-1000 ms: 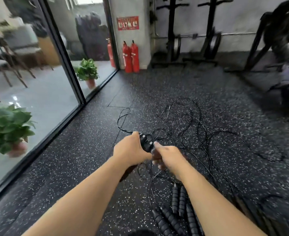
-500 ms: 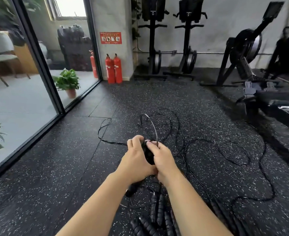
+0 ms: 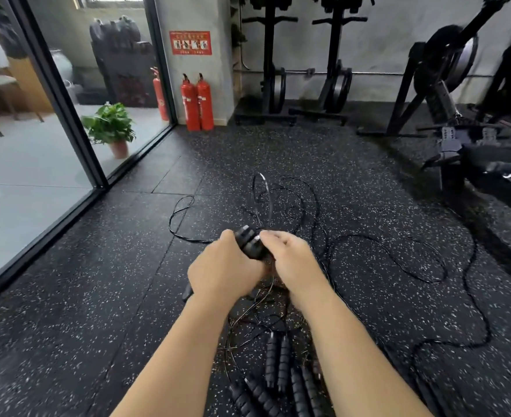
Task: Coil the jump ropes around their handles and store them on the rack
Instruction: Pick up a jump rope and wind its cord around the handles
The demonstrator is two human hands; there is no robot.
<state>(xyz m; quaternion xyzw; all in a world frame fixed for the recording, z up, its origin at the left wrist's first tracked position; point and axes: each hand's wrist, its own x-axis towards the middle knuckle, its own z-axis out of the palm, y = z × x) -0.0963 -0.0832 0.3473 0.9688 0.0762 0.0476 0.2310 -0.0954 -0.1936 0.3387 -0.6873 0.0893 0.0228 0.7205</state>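
Jump-rope handles [image 3: 249, 243], black and cylindrical with ribbed grip sections and a small silvery collar at the top end, are held upright-tilted between both hands above the floor. The left hand [image 3: 222, 270] wraps its fingers around the lower part of the handles, its thumb lying up alongside them; a dark lower end protrudes below the wrist. The right hand [image 3: 293, 261] pinches the upper end with curled fingertips, touching the silvery collar. A thin black cord [image 3: 264, 192] rises from the top of the handles in a glossy arc and drops back toward the floor.

Loose cords [image 3: 398, 260] of the same thin, smooth black wire lie in wide overlapping loops across the rubber floor [image 3: 103, 281], which is dark, matte and flecked with white. Directly below the forearms a cluster of spare handles [image 3: 278, 365] lies on the floor, side by side, each with a segmented, foam-like surface.

Background: two red fire extinguishers [image 3: 197, 103], cylindrical and glossy, stand against a grey pillar; a potted plant [image 3: 111, 127] sits behind a glass partition; a rowing machine [image 3: 453, 94] of black metal stands at right.
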